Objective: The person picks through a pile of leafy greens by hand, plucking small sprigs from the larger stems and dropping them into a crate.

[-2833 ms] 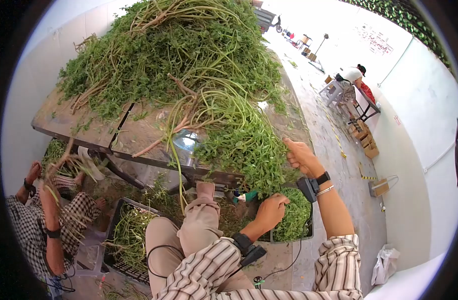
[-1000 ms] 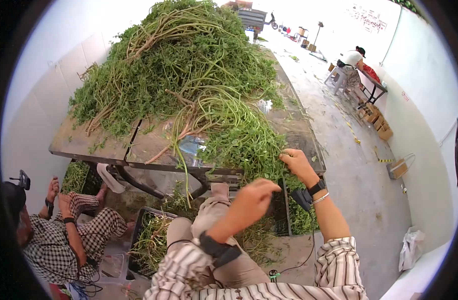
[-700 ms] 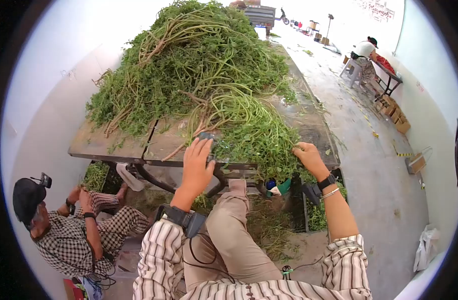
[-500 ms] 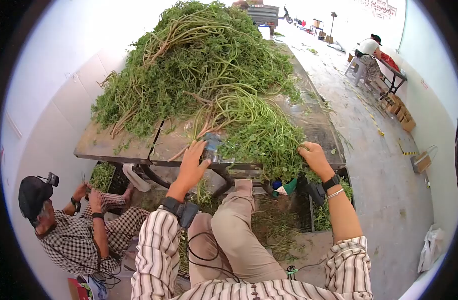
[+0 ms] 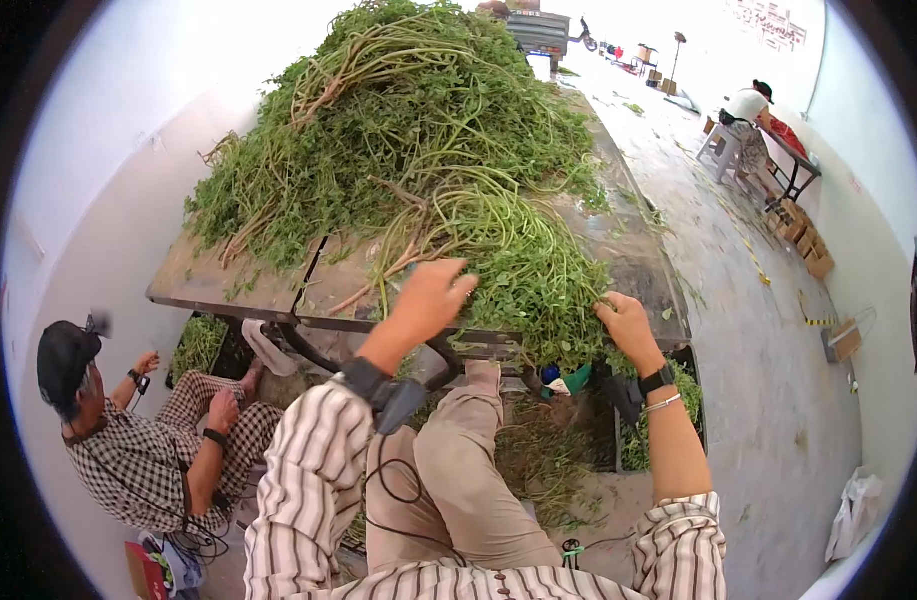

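A heap of leafy green stems [image 5: 408, 130] is piled on the table, with a looser bunch of greens [image 5: 528, 270] spilling over the near edge. My left hand [image 5: 426, 302] hovers above that edge at the bunch's left side, thumb and fingers apart and loosely bent. It partly covers a clear bottle [image 5: 402, 277]. At the bunch's right side, my right hand [image 5: 625, 325] is closed with its fingertips on a leafy stem, mostly hidden among the leaves.
Below the table are a crate of greens [image 5: 633, 450] and loose stems [image 5: 548, 450] on the floor. A person in a checked shirt [image 5: 143, 470] sits at left. Another person [image 5: 748, 110] sits at a far table, near cardboard boxes [image 5: 803, 240].
My left hand has moved right and slightly up from beside the bottle, now covering much of it. My right hand stays nearly in place. The seated person's hands at left have moved apart.
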A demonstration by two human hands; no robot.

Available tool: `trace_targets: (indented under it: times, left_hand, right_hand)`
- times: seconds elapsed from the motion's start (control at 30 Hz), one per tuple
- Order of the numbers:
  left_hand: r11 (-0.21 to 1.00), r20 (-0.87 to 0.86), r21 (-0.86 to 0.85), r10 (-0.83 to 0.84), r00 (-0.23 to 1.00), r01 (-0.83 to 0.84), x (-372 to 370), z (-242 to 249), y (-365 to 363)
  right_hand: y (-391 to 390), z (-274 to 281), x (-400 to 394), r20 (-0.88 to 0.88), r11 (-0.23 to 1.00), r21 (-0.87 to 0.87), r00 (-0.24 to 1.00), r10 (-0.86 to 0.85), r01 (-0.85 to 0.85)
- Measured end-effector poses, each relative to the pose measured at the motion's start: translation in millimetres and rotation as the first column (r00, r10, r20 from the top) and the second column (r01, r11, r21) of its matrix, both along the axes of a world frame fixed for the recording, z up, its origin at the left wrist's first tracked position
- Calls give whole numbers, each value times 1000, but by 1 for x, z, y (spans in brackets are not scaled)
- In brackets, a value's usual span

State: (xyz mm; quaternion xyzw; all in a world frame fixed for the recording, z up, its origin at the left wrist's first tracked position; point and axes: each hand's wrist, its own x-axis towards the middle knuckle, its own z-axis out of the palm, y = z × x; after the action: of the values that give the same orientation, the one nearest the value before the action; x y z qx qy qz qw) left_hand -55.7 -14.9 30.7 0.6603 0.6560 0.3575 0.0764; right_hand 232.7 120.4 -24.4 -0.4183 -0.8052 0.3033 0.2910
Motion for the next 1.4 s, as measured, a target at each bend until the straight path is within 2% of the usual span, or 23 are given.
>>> trace_targets:
  times: [0.03, 0.1, 0.2, 0.27, 0.33, 0.37, 0.47, 0.6, 0.67, 0.73, 0.87, 0.93, 0.97, 1.07, 1.1, 1.13, 1.27, 1.33, 1.4]
  left_hand:
    - [1000, 1, 5, 8, 1000, -8, 12, -2, 6]
    - [964, -45, -243, 101, 994, -109, 35, -7, 14]
    - [963, 6, -253, 99, 995, -94, 59, -24, 19]
    - [973, 61, -220, 82, 995, -67, 74, -34, 21]
    - [992, 181, -71, 117, 976, -106, 93, -43, 22]
    - [994, 276, -84, 97, 956, -77, 99, -46, 25]
    - [989, 274, -9, 147, 950, -151, 122, -53, 33]
    - [993, 370, 1, 109, 922, -118, 143, -62, 42]
    - [993, 352, 9, 108, 930, -119, 144, -65, 45]
    - [993, 236, 24, 107, 966, -116, 140, -72, 49]
    - [997, 234, 17, 64, 970, -70, 128, -71, 46]
    - [998, 161, 53, 30, 987, -39, 119, -65, 38]
    - [1000, 154, 6, 30, 988, -31, 111, -60, 34]
    - [997, 80, 68, 16, 997, -22, 81, -42, 11]
    - [999, 117, 1, 35, 992, -36, 72, -29, 0]
    - [997, 52, 57, 42, 998, -45, 45, -22, -10]
    - [999, -51, 28, 36, 998, -34, -14, -27, -16]
    - [999, -86, 30, 24, 996, -22, -35, -30, -18]
    - [992, -27, -99, 73, 997, -75, -50, -30, -20]
  right_hand:
    - [-1, 2, 0, 5, 1000, 10, 1000, -2, 2]
    - [-2, 4, 0, 10, 1000, 26, 1000, -5, 4]
    - [0, 2, 0, 1, 1000, -27, 1000, -2, 2]
    - [1, -4, -1, -53, 997, 74, 998, 14, -10]
    - [1, -4, 1, -39, 997, 73, 999, 22, -20]
    - [1, -3, 0, -30, 997, 76, 999, 33, -31]
    - [-5, 11, -1, 33, 1000, 20, 999, 10, -11]
    - [0, 1, 0, -11, 999, 49, 1000, 7, -7]
    - [2, -1, 1, -4, 999, 54, 1000, -6, 6]
    - [2, -4, 1, -28, 998, 66, 1000, -13, 15]
    - [5, -5, 1, -38, 999, 38, 999, 8, -7]
    - [4, 0, -1, -49, 997, 69, 999, 21, -18]
    - [1, 3, -1, -58, 998, 60, 998, 22, -19]
    - [3, -7, 2, -68, 996, 91, 998, 19, -13]
    - [5, -7, 2, -64, 996, 86, 998, 20, -14]
    - [6, -9, 2, -58, 997, 76, 998, 18, -13]
    - [5, -8, 2, -57, 999, 35, 998, 13, -11]
    - [2, -10, 1, -83, 997, 78, 997, -5, 11]
    - [3, -9, 1, -106, 992, 122, 994, -19, 32]
